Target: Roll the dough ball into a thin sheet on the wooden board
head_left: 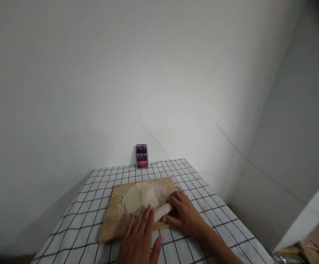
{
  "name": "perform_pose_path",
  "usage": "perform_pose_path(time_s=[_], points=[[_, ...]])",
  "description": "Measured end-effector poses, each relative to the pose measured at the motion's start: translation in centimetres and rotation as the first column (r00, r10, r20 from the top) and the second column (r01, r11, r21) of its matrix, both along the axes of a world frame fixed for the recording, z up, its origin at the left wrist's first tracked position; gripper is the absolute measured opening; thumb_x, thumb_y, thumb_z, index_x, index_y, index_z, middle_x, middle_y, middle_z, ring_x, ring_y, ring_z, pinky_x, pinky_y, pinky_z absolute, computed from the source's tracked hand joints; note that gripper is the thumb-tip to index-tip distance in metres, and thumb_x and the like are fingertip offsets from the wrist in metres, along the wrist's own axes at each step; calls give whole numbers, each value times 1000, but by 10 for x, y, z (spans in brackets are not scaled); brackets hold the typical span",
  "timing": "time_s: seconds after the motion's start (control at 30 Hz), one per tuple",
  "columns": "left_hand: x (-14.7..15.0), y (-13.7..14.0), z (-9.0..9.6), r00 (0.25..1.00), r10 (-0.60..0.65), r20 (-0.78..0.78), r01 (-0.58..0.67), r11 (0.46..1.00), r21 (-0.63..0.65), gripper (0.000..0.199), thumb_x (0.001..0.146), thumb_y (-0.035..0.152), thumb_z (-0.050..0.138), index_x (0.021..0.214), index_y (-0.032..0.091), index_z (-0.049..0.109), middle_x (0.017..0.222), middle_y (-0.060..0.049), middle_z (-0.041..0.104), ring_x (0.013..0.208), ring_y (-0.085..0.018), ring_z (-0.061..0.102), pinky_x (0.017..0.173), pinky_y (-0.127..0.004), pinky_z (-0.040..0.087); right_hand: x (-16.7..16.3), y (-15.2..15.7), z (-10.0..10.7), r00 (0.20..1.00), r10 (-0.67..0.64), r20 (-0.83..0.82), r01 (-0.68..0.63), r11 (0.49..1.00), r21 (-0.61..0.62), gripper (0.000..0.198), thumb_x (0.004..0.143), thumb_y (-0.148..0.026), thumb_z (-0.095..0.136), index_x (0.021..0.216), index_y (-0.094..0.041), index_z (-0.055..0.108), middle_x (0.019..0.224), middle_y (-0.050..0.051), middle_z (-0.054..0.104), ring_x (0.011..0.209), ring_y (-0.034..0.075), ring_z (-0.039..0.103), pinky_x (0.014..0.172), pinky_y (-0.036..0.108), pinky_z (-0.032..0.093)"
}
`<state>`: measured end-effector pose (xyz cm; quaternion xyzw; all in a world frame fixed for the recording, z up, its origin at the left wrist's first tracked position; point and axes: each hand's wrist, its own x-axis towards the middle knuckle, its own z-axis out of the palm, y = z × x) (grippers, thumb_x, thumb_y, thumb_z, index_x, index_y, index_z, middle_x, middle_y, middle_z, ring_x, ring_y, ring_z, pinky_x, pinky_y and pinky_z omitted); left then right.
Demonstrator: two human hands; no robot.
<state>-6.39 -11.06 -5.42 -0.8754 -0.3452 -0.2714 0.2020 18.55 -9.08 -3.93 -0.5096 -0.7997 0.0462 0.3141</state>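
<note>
A pale, flattened sheet of dough (140, 197) with a wavy edge lies on a floured wooden board (108, 223). Just in front of it, toward the board's right side, is a light, flour-dusted rolling pin (163, 212). My right hand (185, 214) is closed round the pin's right end, thumb on the near side and fingers over the far side. Flat and with fingers stretched forward, my left hand (140, 236) reaches over the near edge of the board; its fingertips are at the dough's near edge. The left end of the pin is hidden behind that hand.
Under the board is a white tablecloth (79, 216) with a dark grid. A dark, pixelated upright object with a red band (142, 156) stands at the back against the white wall (159, 80). Brownish items (308, 251) show at the lower right, beyond the table.
</note>
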Motion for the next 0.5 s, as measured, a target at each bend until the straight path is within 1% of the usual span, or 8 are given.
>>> perform_pose_path(time_s=[0.07, 0.17, 0.23, 0.3, 0.37, 0.4, 0.43, 0.5], points=[[-5, 1, 2, 999, -40, 17, 41, 997, -70, 73, 102, 41, 51, 165, 27, 18, 152, -7, 57, 132, -25, 62, 106, -43, 56, -2, 1, 0, 999, -35, -1, 35, 999, 12, 49, 80, -65, 77, 106, -25, 68, 113, 8, 66, 106, 29, 60, 92, 45, 51], [-10, 4, 10, 997, -45, 66, 57, 978, -199, 52, 102, 34, 48, 154, 31, 45, 145, -2, 65, 127, -23, 66, 105, -40, 57, -2, 3, -3, 998, -62, 2, 62, 998, 31, 52, 79, -71, 76, 101, -24, 67, 108, 8, 66, 100, 29, 61, 88, 45, 50], [-10, 11, 25, 988, 39, 151, 8, 953, -302, 43, 103, 33, 42, 144, 30, 58, 138, -2, 70, 124, -22, 68, 102, -38, 59, -1, 3, -5, 999, -52, -12, 53, 998, 39, 53, 80, -73, 73, 100, -24, 68, 106, 7, 67, 97, 28, 62, 86, 43, 49], [-7, 24, 47, 956, 186, 227, -81, 911, -405, 42, 105, 34, 38, 137, 27, 64, 132, -5, 73, 121, -23, 69, 102, -38, 58, -1, 3, -7, 999, -23, -26, 24, 998, 50, 55, 80, -75, 72, 100, -24, 68, 104, 8, 67, 97, 28, 62, 87, 43, 49], [0, 43, 71, 941, 285, 182, -169, 863, -476, 41, 104, 32, 38, 131, 22, 67, 133, -9, 72, 122, -23, 67, 106, -39, 53, 0, 3, -8, 1000, -2, -30, 4, 999, 53, 55, 81, -75, 71, 98, -23, 68, 103, 8, 67, 98, 28, 62, 87, 43, 49], [6, 54, 81, 938, 330, 106, -236, 833, -501, 40, 103, 28, 38, 130, 20, 67, 134, -10, 70, 123, -23, 66, 107, -37, 51, 0, 3, -9, 1000, 2, -29, 0, 999, 52, 55, 81, -75, 70, 97, -23, 67, 103, 8, 67, 98, 28, 62, 87, 42, 49], [13, 64, 88, 927, 375, 6, -318, 796, -515, 38, 101, 24, 39, 125, 19, 68, 131, -11, 71, 122, -23, 66, 106, -36, 50, 0, 3, -9, 1000, 2, -28, -1, 999, 52, 54, 82, -75, 70, 97, -23, 67, 103, 7, 67, 98, 28, 63, 86, 42, 49], [29, 81, 96, 913, 404, -50, -367, 764, -531, 36, 100, 29, 42, 118, 15, 70, 129, -17, 70, 118, -28, 68, 102, -40, 51, 0, 4, -11, 999, 3, -32, -1, 998, 57, 53, 82, -76, 70, 96, -24, 67, 103, 7, 67, 97, 27, 63, 84, 41, 49]])
